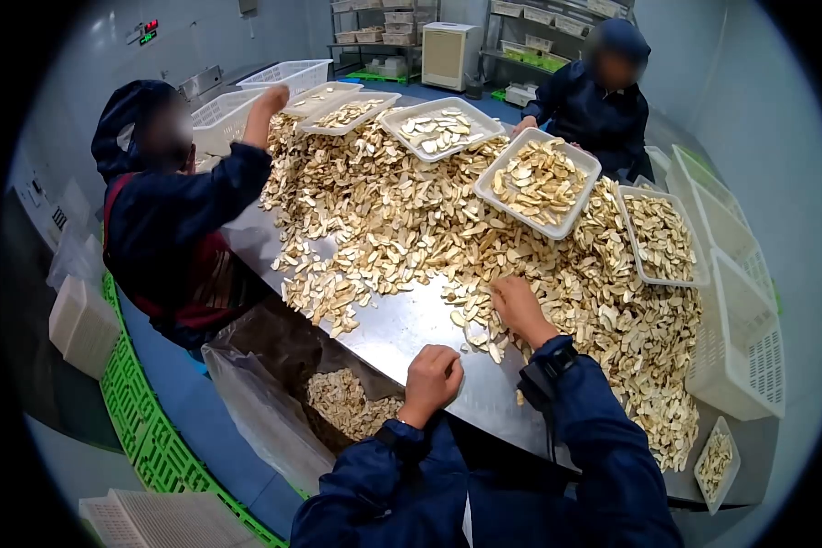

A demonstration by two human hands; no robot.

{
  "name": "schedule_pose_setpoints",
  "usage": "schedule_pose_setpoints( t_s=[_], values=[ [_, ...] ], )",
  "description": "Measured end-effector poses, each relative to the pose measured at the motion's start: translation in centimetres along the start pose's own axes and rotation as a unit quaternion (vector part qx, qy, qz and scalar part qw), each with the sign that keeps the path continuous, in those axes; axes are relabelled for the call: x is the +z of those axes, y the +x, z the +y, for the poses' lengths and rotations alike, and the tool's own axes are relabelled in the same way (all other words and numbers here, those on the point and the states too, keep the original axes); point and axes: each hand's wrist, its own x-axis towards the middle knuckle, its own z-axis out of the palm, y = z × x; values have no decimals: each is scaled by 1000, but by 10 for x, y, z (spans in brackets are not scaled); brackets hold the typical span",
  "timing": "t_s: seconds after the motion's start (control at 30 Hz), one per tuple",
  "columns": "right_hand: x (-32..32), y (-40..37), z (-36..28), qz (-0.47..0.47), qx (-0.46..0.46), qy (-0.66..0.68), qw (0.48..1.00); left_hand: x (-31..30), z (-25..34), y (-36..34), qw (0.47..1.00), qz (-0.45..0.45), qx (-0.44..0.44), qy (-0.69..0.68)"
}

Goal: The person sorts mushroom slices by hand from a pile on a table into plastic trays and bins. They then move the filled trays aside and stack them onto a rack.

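Observation:
A large heap of pale, tan-edged dried slices (411,210) covers much of the steel table (395,320). My right hand (518,306) is at the near edge of the heap, its bent fingers drawn together right among the slices. At the table's near edge, my left hand (432,379) is curled into a loose fist; its fingertips are hidden, so I cannot tell what it holds. Beyond my right hand, a white tray (562,224) of slices rests on the heap. Below and left of my left hand, a lined container (274,429) holds small pale pieces (347,402).
Co-workers stand at the left (178,210) and far right (603,105), the left one with an arm raised over the heap. More slice trays (438,128) line the heap's far side. White crates (735,338) stand at right, a small tray (717,464) at the near right corner.

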Motion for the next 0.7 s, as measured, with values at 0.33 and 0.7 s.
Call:
schedule_pose_setpoints(
  t_s=[0.33, 0.7],
  values=[
    [-16, 0, -11, -89, 54, 83, 991, -1, -3, 2, 1000, -18, 7, -10],
    [-17, -15, -17, -142, -39, 7, 989, -6, -8, -1, 990, -93, -70, -83]
  ],
)
